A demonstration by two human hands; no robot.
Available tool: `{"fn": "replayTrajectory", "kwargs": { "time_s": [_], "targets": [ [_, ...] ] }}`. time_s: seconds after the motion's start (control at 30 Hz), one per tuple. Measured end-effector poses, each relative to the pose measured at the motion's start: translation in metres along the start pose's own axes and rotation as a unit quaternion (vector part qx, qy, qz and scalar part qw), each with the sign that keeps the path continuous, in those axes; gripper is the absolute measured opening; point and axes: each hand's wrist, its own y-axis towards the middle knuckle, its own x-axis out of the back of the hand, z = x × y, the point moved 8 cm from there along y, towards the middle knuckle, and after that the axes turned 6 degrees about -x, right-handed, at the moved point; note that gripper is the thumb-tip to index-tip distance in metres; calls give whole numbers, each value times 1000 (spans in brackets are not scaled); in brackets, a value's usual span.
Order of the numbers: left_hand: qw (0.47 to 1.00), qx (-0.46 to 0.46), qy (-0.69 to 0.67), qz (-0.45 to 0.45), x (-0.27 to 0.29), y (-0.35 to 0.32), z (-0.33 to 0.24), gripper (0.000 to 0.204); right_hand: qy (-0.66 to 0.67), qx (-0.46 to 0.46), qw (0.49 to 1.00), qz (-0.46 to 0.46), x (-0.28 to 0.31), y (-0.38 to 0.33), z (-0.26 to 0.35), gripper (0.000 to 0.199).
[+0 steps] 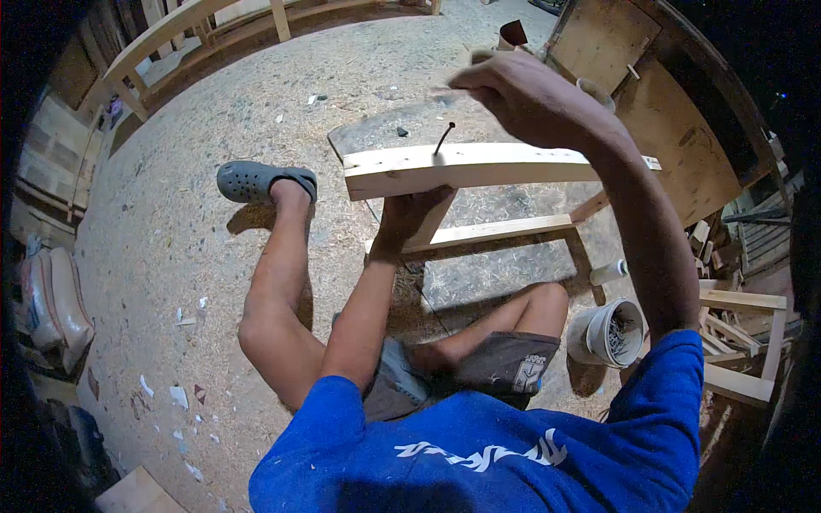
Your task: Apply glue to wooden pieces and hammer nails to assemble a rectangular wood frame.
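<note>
My left hand grips a pale wooden beam from underneath, near its left end; most of the fingers are hidden by the wood. A long dark nail sticks up out of the beam's top face, leaning to the right. My right hand is raised above the beam, right of the nail and apart from it. Its fingers are curled closed and smeared by motion. A thin blurred bit shows at the fingertips, but I cannot make out what it is.
Below the beam lies a wooden frame piece. A white bucket with a tub of nails stands by my right knee, near a pale bottle. Wooden frames stand at right, plywood beyond. Sacks lean at left.
</note>
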Motion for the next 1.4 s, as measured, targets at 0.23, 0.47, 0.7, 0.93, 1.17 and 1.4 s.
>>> {"fn": "replayTrajectory", "kwargs": {
  "time_s": [0.23,0.47,0.7,0.93,1.17,1.4],
  "targets": [
    [1000,1,5,-2,1,0,2,55,71,14,996,57,-30,-23,-15,11],
    [995,-1,98,-4,5,0,-1,52,77,11,994,78,-38,-15,-11,13],
    [998,-14,63,7,5,2,7,50,112,70,978,158,-65,-1,-7,12],
    [998,-7,35,50,12,4,4,54,168,-24,978,117,-72,-7,-10,38],
    [934,101,318,124,52,-15,-152,31,285,-119,948,78,-98,1,-30,48],
    [655,-150,682,291,-26,54,-162,68,257,-146,947,-127,-42,-62,-34,51]
  ]
}}
